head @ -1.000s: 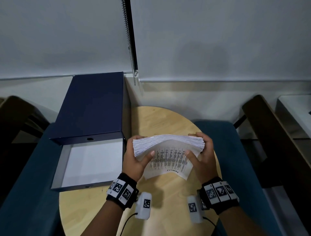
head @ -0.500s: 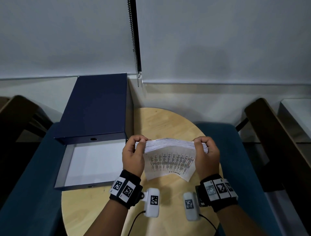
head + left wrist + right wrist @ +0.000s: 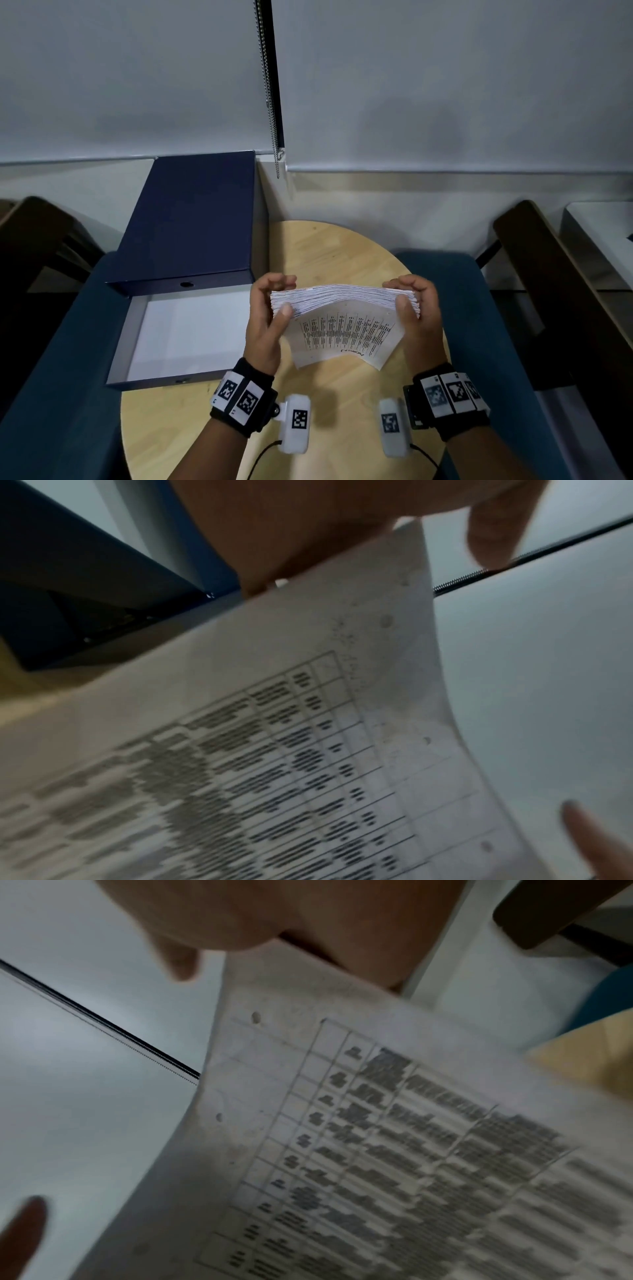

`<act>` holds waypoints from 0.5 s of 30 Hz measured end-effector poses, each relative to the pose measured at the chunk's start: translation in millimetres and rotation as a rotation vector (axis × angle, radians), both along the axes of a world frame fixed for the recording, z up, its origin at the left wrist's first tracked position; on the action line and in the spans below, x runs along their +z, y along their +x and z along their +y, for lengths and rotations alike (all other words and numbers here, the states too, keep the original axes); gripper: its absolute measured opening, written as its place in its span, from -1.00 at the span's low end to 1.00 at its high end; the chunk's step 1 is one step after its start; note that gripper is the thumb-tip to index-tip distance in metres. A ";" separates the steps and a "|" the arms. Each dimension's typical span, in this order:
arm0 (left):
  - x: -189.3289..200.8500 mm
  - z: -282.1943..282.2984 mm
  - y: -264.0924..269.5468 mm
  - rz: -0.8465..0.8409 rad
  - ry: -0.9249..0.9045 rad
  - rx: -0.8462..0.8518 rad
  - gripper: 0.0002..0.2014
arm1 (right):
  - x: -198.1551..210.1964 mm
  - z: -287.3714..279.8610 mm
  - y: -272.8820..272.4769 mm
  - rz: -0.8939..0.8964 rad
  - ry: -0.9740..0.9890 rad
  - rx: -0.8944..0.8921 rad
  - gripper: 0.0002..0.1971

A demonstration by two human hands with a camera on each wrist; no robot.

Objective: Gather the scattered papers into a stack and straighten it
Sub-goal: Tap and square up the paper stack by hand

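You held the stack of papers up in the air, above the round wooden worktop, with one hand at each end. The stack stood on edge: its thick top edge faced up at you and ran from left to right, so its long side lay across your body. The top edge bowed up a little in the middle. The front sheet hung down toward the worktop, and its printed table faced you.

Your left hand pinched the left end, thumb on the front and curled fingers over the back. Your right hand pinched the right end the same way. Both grips were pressed on the paper, not spread.

An open dark blue box sat just to the left of the stack, its lid leaning back against the wall. A bead chain hung down behind it.
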State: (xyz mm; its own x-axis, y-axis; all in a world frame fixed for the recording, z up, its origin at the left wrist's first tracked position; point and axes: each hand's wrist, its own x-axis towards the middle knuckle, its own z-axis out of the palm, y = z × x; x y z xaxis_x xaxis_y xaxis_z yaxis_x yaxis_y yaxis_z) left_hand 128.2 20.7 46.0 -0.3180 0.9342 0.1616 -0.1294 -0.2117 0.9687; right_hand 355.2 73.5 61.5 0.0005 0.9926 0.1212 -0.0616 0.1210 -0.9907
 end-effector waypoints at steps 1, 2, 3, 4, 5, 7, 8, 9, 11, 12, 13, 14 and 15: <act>-8.1 -2.5 -3.3 0.023 -0.007 -0.059 -0.35 | -6.7 -0.1 7.0 -0.019 -0.006 0.071 -0.51; -16.7 -3.7 -6.1 0.032 -0.035 -0.103 -0.26 | -14.2 -0.4 12.5 -0.066 -0.031 0.129 -0.40; -23.5 -4.8 -7.3 0.046 -0.072 -0.121 -0.24 | -21.8 -1.9 15.8 -0.130 -0.074 0.157 -0.35; -31.2 -4.4 -8.3 0.080 -0.114 -0.105 -0.24 | -29.5 -3.8 17.0 -0.185 -0.126 0.153 -0.33; -37.8 -2.7 -7.6 0.140 -0.156 -0.075 -0.27 | -36.7 -5.1 16.6 -0.230 -0.174 0.127 -0.34; -44.5 3.8 -4.2 0.298 -0.223 -0.005 -0.35 | -43.1 -6.3 10.0 -0.325 -0.183 0.063 -0.49; -42.9 8.3 -0.8 0.364 -0.234 0.032 -0.43 | -42.6 -6.2 4.5 -0.368 -0.160 0.035 -0.56; -40.6 12.0 3.1 0.402 -0.236 0.061 -0.52 | -41.0 -6.5 -1.1 -0.386 -0.139 0.014 -0.60; -32.9 18.4 11.6 0.442 -0.194 0.115 -0.62 | -35.8 -6.6 -9.8 -0.373 -0.099 -0.016 -0.64; -29.3 19.6 14.0 0.442 -0.170 0.135 -0.65 | -33.5 -6.4 -12.1 -0.352 -0.078 -0.030 -0.64; -26.7 19.7 15.1 0.436 -0.144 0.154 -0.67 | -32.7 -5.8 -13.0 -0.331 -0.058 -0.048 -0.64; -26.6 18.2 14.8 0.425 -0.121 0.167 -0.68 | -34.1 -5.7 -12.9 -0.322 -0.044 -0.068 -0.63; -29.3 15.6 15.0 0.406 -0.122 0.176 -0.65 | -36.7 -6.8 -11.8 -0.330 -0.040 -0.077 -0.62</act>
State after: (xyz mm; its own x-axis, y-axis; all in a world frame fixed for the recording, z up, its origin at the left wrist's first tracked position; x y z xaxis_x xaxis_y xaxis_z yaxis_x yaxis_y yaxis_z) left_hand 143.1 36.3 16.7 -0.4074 0.8914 0.1986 0.2937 -0.0780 0.9527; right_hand 343.4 66.7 24.8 0.0426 0.9952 0.0882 0.2710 0.0735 -0.9598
